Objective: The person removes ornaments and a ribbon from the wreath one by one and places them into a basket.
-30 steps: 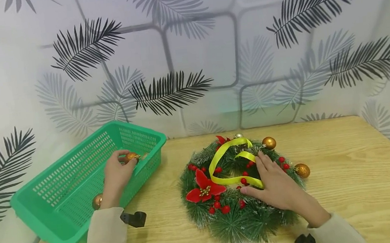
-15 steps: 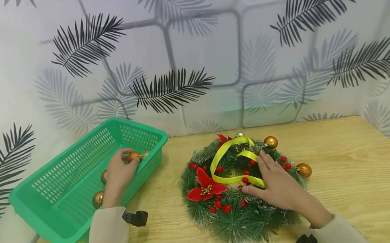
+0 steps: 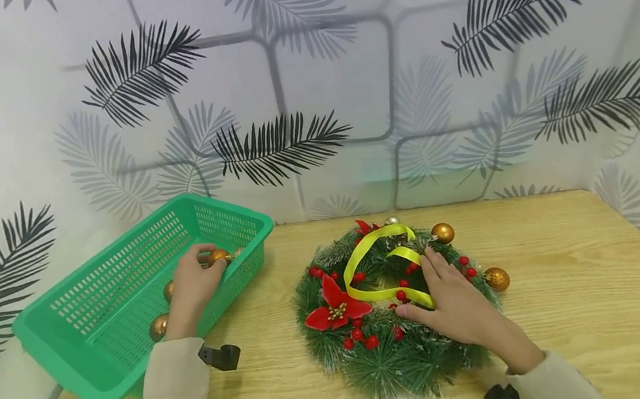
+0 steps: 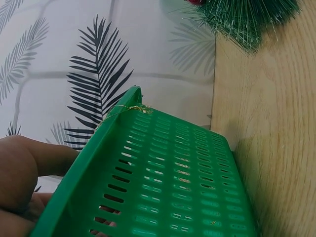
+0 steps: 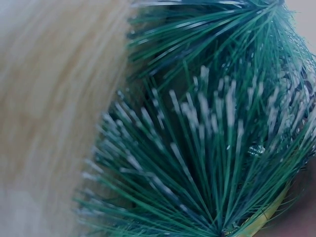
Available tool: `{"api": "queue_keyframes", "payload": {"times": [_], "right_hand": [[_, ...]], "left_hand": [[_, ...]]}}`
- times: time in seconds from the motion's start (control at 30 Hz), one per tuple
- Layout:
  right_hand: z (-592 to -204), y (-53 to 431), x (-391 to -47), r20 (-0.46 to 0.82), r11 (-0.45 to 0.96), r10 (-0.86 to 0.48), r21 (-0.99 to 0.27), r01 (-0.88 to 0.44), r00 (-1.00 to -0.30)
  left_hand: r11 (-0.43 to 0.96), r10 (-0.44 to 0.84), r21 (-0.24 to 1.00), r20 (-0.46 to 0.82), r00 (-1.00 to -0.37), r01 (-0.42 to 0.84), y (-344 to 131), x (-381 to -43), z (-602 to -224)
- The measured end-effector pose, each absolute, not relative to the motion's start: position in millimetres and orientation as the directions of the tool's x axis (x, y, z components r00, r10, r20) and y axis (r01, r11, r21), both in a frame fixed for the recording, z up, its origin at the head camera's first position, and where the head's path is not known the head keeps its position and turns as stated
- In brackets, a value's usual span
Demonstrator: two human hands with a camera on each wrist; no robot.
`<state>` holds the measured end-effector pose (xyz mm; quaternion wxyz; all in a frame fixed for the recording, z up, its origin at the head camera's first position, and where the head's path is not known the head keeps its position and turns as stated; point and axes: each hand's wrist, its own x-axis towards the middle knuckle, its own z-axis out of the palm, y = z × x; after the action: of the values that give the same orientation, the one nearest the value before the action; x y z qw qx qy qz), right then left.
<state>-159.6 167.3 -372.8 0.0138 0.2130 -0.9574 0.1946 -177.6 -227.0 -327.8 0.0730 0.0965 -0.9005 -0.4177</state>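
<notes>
In the head view my left hand (image 3: pixel 195 285) reaches over the near long side of a green plastic basket (image 3: pixel 87 390) and pinches an orange-gold glitter ball ornament (image 3: pixel 218 256) between thumb and fingers. A gold cord loop (image 4: pixel 140 107) shows at the basket's rim in the left wrist view. My right hand (image 3: pixel 456 299) lies with fingers extended on the right part of a green pine wreath (image 3: pixel 386 366). A yellow ribbon (image 3: pixel 357 264) loops over the wreath's middle, its ends near my right fingers. The right wrist view holds mostly frosted needles (image 5: pixel 207 148).
More copper-gold balls (image 3: pixel 159 326) lie in the basket beside my left wrist. On the wreath are a red poinsettia (image 3: pixel 337 306), red berries (image 3: pixel 371 342) and gold balls (image 3: pixel 496 279) at its right edge. A patterned wall backs the wooden table (image 3: pixel 580 301).
Between one second and half a second ago, my left hand shifts slightly and a second ball beside its wrist comes into view. The right hand stays on the wreath.
</notes>
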Motion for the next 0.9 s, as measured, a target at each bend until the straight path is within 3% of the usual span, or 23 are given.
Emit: {"api": "queue_keyframes", "payload": {"times": [0.47,0.9], "right_hand": [[-371,168,-159,0.103,0.837,-0.4,-0.363,-0.409,-0.911],[-344,166,-143,0.163,0.83,-0.343,-0.409,-0.38,-0.925]], "left_hand": [[0.631,-0.236,0.768,0.055,-0.97,-0.11,-225,-176,-326],[0.69,-0.17,0.723,0.202,-0.965,0.03,-216,-176,-320]]}}
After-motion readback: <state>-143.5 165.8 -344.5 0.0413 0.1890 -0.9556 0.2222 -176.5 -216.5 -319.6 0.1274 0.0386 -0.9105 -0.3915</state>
